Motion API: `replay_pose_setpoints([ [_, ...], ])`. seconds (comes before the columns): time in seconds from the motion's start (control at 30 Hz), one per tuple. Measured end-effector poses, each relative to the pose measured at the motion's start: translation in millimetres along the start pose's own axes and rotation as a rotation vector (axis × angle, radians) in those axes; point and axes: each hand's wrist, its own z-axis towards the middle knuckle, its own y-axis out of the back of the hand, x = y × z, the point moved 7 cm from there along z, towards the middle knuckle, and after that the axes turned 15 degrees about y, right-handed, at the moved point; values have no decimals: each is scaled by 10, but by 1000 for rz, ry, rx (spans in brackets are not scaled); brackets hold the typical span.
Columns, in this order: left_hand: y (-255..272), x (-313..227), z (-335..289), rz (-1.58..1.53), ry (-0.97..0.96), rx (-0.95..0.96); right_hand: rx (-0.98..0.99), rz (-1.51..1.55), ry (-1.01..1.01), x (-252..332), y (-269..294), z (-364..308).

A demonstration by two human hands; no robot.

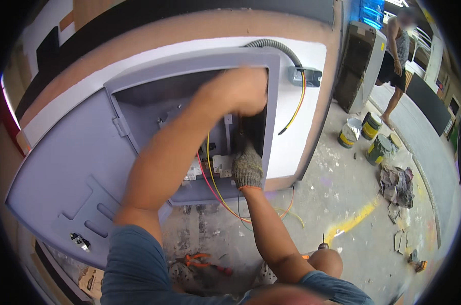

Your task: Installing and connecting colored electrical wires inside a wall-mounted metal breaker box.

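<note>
A grey metal electrical cabinet (274, 117) is mounted on a white panel (304, 137), its door (62, 168) swung out to the left. My bare left hand (248, 90) is up at the cabinet's upper right inner side, blurred, its fingers curled out of sight. Below it, my right hand (248, 168) in a grey knitted glove reaches inside along the right wall; its fingers vanish in shadow. A yellow wire (210, 157) and a red wire (205, 178) hang out over the lower edge. White electrical parts (222, 165) sit inside, left of the glove.
A grey corrugated conduit (276, 46) runs to a junction box (309, 78) with loose wires. Orange-handled pliers (195, 260) and a drill (323, 245) are by my legs. Paint cans (379, 148) and crumpled sheeting (396, 185) lie right; another person (394, 51) stands beyond.
</note>
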Motion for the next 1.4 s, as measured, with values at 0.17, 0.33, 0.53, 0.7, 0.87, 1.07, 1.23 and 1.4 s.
replay_pose_setpoints([
  [0.17, 774, 346, 1171, 150, 92, -409, -94, 42, 51, 62, -117, 36],
  [0.33, 240, 392, 1726, 620, 45, -156, -173, -170, 17, -148, -255, 31],
  [0.53, 182, 483, 1743, 565, 9, -147, 280, -758, 112, -141, -549, 254],
  [0.7, 406, 392, 1329, 198, -122, -252, 308, -669, 26, -552, -779, 455],
  [0.87, 507, 148, -130, -495, -232, -640, 350, -533, -97, -476, -481, 470],
  [1.07, -615, 708, -13, -415, 148, -556, 325, -432, -85, -333, -473, 397],
  [1.23, -826, 873, 869, 194, -81, -836, 288, -148, -190, -275, -555, 369],
  [1.4, -1023, 720, 807, -776, 643, -255, 250, -184, -53, -710, -909, 426],
])
